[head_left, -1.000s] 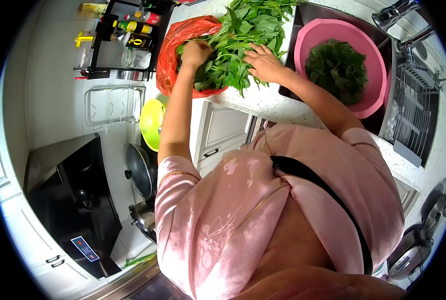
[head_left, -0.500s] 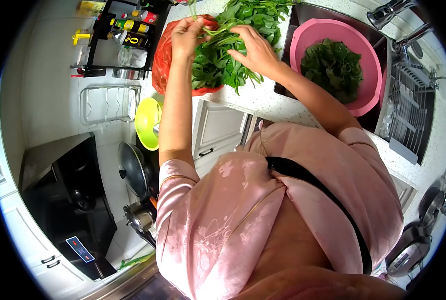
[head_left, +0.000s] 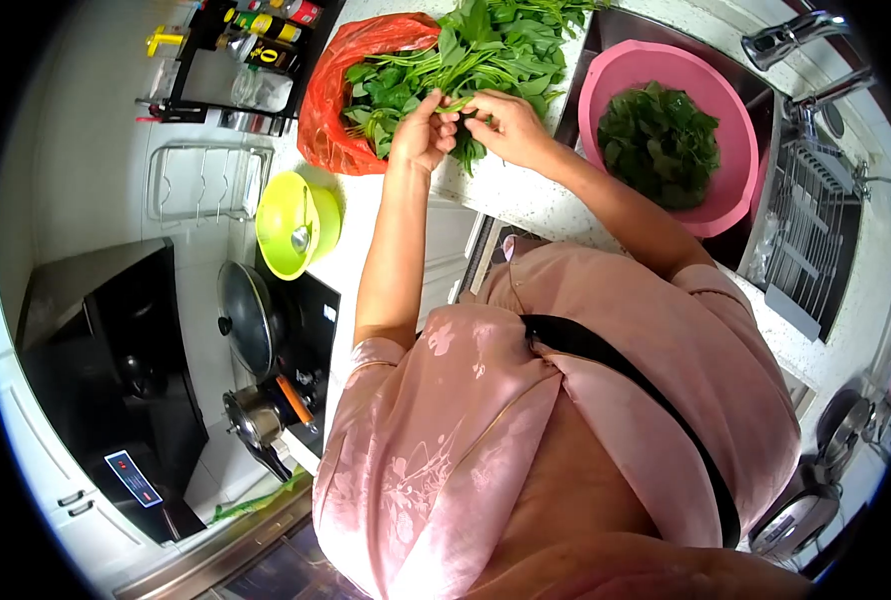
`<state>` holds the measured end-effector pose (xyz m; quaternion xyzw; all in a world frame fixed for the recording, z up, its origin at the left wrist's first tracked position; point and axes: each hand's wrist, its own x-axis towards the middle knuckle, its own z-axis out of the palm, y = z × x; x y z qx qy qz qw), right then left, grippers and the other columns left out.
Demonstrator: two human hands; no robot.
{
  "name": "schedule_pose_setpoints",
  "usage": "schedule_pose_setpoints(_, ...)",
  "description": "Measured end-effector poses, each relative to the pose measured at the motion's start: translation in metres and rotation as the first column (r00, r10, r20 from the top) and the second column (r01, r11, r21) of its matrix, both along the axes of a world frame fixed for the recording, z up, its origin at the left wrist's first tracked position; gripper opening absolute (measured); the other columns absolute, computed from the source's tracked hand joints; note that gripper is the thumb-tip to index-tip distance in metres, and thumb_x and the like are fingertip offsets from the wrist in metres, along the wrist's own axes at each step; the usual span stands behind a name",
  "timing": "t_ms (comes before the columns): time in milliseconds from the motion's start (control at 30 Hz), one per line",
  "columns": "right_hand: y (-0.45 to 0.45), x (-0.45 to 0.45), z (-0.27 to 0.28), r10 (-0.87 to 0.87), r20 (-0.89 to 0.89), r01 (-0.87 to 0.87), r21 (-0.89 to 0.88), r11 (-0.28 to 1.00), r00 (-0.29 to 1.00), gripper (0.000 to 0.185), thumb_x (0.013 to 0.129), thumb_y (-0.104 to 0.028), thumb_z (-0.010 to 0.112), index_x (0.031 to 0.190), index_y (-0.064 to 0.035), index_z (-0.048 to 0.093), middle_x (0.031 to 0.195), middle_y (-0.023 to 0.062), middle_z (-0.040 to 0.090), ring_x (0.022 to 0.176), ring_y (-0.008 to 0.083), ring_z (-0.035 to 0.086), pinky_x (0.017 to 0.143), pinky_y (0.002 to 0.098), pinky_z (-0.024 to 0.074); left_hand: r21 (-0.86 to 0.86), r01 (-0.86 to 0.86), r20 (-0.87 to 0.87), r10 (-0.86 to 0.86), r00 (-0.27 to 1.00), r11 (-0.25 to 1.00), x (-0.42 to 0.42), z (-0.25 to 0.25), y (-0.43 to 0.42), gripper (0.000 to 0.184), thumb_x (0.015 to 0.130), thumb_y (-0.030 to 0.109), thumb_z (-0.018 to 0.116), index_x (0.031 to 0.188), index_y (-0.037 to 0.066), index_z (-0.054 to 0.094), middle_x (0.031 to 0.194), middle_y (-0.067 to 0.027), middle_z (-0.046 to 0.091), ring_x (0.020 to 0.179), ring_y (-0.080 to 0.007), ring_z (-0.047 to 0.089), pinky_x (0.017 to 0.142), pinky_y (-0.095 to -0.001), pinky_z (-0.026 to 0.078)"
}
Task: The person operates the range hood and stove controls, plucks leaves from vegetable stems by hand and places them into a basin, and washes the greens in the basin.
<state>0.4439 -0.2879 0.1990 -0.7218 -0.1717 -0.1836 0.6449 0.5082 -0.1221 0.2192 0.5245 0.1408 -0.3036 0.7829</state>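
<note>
My left hand (head_left: 426,133) is closed in a pinch on a thin green leafy-vegetable stem (head_left: 458,104) at the counter's near side. Close beside it, the fingertips of my right hand (head_left: 511,128) are closed on the same stem. Just beyond both hands lies a loose pile of leafy greens (head_left: 501,50), its long stems bunched together. Part of the pile rests in a crumpled red plastic bag (head_left: 328,112). Over at the right, a pink basin (head_left: 596,105) sits in the sink with torn dark green leaves (head_left: 659,145) inside.
A lime-green bowl (head_left: 278,240) with a spoon stands left of my arm. Beyond it are a lidded pan (head_left: 246,320) and a pot (head_left: 254,415) on the stove. Bottles (head_left: 266,52) fill a black rack. A faucet (head_left: 794,38) and drying rack (head_left: 804,230) are right.
Both hands have come nearer to my body and closer together. My right hand's fingers, spread apart before, now pinch the stem. The view has shifted, showing more of the green bowl and stove.
</note>
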Motion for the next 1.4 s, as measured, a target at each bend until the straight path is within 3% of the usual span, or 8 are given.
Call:
schedule_pose_setpoints(167, -0.014, 0.024, -0.03, -0.197, -0.023, 0.132, -0.666, 0.734, 0.98, 0.034, 0.079, -0.018, 0.057, 0.112, -0.0092, 0.057, 0.128, 0.0147, 0.043, 0.121, 0.03, 0.037, 0.101, 0.0412, 0.0311, 0.32, -0.123, 0.487, -0.052, 0.872, 0.939, -0.007, 0.052, 0.003, 0.015, 0.084, 0.022, 0.062, 0.079, 0.008, 0.061, 0.068, 0.001, 0.06, 0.05, -0.006, 0.049, 0.04, -0.0183, 0.036)
schedule_pose_setpoints(267, -0.027, 0.041, -0.048, -0.247, -0.143, 0.012, -0.845, 0.535, 0.958, 0.047, 0.08, -0.026, 0.059, 0.123, -0.0092, 0.049, 0.137, 0.0194, 0.032, 0.125, 0.0328, 0.033, 0.104, 0.0434, 0.0264, 0.328, -0.211, 0.642, -0.054, 0.765, 0.921, -0.016, 0.091, 0.006, 0.015, 0.085, 0.022, 0.06, 0.088, 0.007, 0.059, 0.073, -0.0017, 0.061, 0.066, -0.0092, 0.059, 0.052, -0.0203, 0.046)
schedule_pose_setpoints(533, -0.066, 0.024, -0.025, -0.206, 0.029, 0.193, -0.494, 0.848, 0.978, 0.032, 0.081, -0.025, 0.06, 0.105, -0.0031, 0.06, 0.113, 0.0156, 0.057, 0.103, 0.0287, 0.055, 0.087, 0.0356, 0.0441, -0.178, 0.025, 0.589, 0.087, 0.803, 0.984, -0.033, 0.089, 0.026, 0.017, 0.093, 0.02, 0.046, 0.103, 0.007, 0.052, 0.094, -0.0142, 0.059, 0.086, -0.0276, 0.061, 0.076, -0.0433, 0.052)
schedule_pose_setpoints(667, -0.104, 0.018, -0.039, -0.069, -0.285, 0.055, -0.059, 0.997, 0.956, 0.024, 0.086, -0.018, 0.057, 0.103, -0.0016, 0.06, 0.093, 0.007, 0.065, 0.082, 0.0154, 0.062, 0.072, 0.028, 0.0487, -0.356, 0.081, 0.492, 0.113, 0.863, 0.931, -0.04, 0.052, 0.015, 0.014, 0.091, 0.018, 0.049, 0.101, 0.009, 0.051, 0.092, -0.0087, 0.058, 0.081, -0.0225, 0.058, 0.085, -0.0486, 0.045)
schedule_pose_setpoints(867, -0.16, -0.015, -0.016, -0.006, -0.458, 0.206, 0.39, 0.898, 0.889, 0.022, 0.088, -0.023, 0.055, 0.099, -0.0052, 0.061, 0.086, 0.0038, 0.063, 0.069, 0.0081, 0.058, 0.06, 0.0191, 0.0456, -0.346, 0.011, 0.381, 0.129, 0.915, 0.938, -0.051, 0.03, -0.013, 0.006, 0.09, 0.013, 0.049, 0.095, 0.01, 0.051, 0.077, -0.0042, 0.054, 0.063, -0.0139, 0.046, 0.055, -0.0267, 0.039)
schedule_pose_setpoints(1067, -0.185, -0.055, 0.015, -0.174, -0.401, 0.263, 0.178, 0.948, 0.899, 0.018, 0.089, -0.018, 0.053, 0.098, -0.0032, 0.059, 0.088, 0.0027, 0.063, 0.074, 0.0068, 0.057, 0.065, 0.0194, 0.0468, -0.076, 0.015, 0.423, 0.018, 0.906, 0.997, -0.069, 0.017, -0.044, 0.006, 0.087, 0.013, 0.055, 0.084, 0.009, 0.052, 0.061, 0.0004, 0.048, 0.045, -0.0049, 0.037, 0.038, -0.0174, 0.026)
schedule_pose_setpoints(1300, -0.163, -0.071, 0.039, 0.084, -0.05, -0.095, -0.27, 0.958, 0.995, 0.024, 0.081, -0.008, 0.061, 0.104, -0.0013, 0.059, 0.085, 0.0047, 0.062, 0.079, 0.0089, 0.057, 0.068, 0.022, 0.0455, 0.171, 0.131, 0.505, -0.201, 0.839, 0.976, -0.08, 0.027, -0.087, 0.008, 0.085, 0.015, 0.059, 0.084, 0.008, 0.055, 0.061, 0.0037, 0.049, 0.045, -0.0018, 0.035, 0.038, -0.0161, 0.025)
schedule_pose_setpoints(1400, -0.166, -0.06, 0.035, 0.167, -0.317, -0.241, -0.21, 0.948, 0.934, 0.019, 0.08, -0.007, 0.061, 0.098, -0.0003, 0.059, 0.073, 0.0016, 0.06, 0.068, 0.006, 0.055, 0.06, 0.0199, 0.0429, 0.391, -0.064, 0.79, -0.299, 0.535, 0.918, -0.082, 0.032, -0.103, 0.019, 0.083, 0.009, 0.062, 0.1, 0.004, 0.057, 0.074, 0.0027, 0.056, 0.059, -0.0031, 0.046, 0.048, -0.0168, 0.036)
